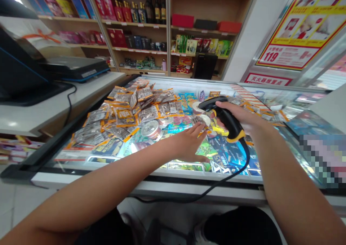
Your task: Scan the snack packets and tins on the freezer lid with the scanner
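my right hand (244, 117) is closed around the grip of a black and orange barcode scanner (223, 117), thumb and fingers wrapped tight, the scanner's head pointing left and down toward the glass. its black cable (216, 185) drops from the orange butt of the handle, loops below the front edge of the freezer and trails off to the left. my left hand (189, 144) is open and flat, palm down, fingers stretched forward and holding nothing; it rests on or just above the glass surface (81, 154) of a chest freezer, just left of the scanner and nearly touching it. i cannot tell whether the fingertips press on the glass.

a big heap of small snack packets (129, 111) with orange edges lies on the glass, spread over the left and middle part, well to the left of my left hand. a round tin (149, 128) sits at the near edge of the heap, near my left hand's fingers. through the glass i see colourful frozen packs.

to the left stands a white counter (32, 115) with a dark till screen (16, 71) and a flat scale (75, 66). behind the freezer are wooden shelves (167, 28) with boxes and bottles, and a red and yellow poster (305, 25) hangs on the right.
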Tool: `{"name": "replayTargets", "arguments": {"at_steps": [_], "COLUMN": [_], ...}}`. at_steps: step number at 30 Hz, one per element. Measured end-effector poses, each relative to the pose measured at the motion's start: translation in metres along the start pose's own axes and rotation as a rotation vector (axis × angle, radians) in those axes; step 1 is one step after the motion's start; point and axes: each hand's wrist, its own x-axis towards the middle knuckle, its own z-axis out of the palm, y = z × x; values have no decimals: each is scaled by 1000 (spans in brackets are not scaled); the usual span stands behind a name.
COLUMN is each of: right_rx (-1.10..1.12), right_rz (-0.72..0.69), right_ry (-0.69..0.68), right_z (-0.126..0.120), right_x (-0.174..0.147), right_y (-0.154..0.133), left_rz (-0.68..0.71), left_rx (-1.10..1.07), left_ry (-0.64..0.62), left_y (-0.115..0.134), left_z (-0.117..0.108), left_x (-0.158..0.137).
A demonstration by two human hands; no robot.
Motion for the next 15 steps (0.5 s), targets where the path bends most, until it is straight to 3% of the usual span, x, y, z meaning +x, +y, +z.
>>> {"name": "replayTargets", "arguments": {"at_steps": [6, 15], "right_rx": [-74, -82], "right_rz": [63, 53], "right_ry": [-23, -14], "right_z": [9, 9], "right_x": [6, 4], "right_y": [8, 5], "left_rz": [5, 4], "left_rx": [-23, 28], "left_ry": [-74, -77], "left_y": [-5, -2], "left_z": [1, -4], "left_x": [3, 1]}}
